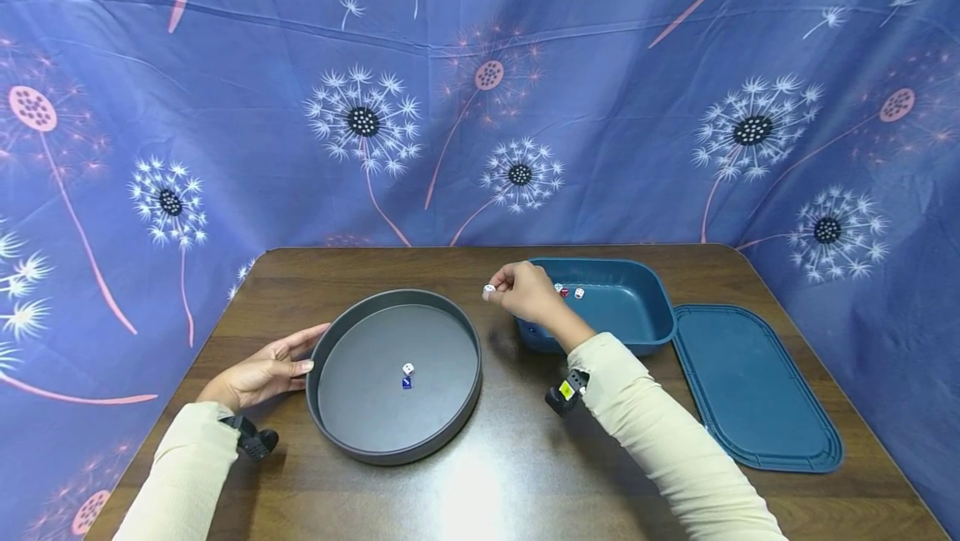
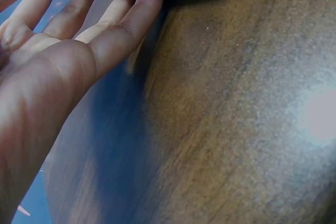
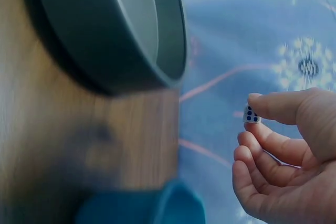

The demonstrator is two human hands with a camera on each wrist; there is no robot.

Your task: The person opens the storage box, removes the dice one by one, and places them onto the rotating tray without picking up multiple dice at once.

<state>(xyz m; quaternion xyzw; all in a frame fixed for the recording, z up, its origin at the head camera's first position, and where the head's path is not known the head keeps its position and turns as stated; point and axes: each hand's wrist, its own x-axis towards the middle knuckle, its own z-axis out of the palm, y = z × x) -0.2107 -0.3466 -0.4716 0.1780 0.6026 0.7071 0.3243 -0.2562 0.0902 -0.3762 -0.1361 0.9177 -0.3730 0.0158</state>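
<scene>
My right hand (image 1: 528, 293) pinches a white die (image 3: 251, 115) with blue pips between thumb and forefinger, over the table between pan and box. On the left, my left hand (image 1: 262, 373) rests its fairly straight fingers against the outer wall of a round dark grey pan (image 1: 360, 408), with the thumb at the rim. Inside the pan a white die (image 1: 408, 368) and a blue die (image 1: 407, 383) lie side by side. Behind the right wrist stands a blue plastic box (image 1: 637, 308). Several dice lie in it, among them a white die (image 1: 579, 293) and a red die (image 1: 564, 293).
A blue lid (image 1: 757, 391) lies flat at the right, beside the box. Everything stands on a brown wooden table (image 1: 300, 483). A blue dandelion-print cloth (image 1: 450, 107) hangs right behind the table's far edge.
</scene>
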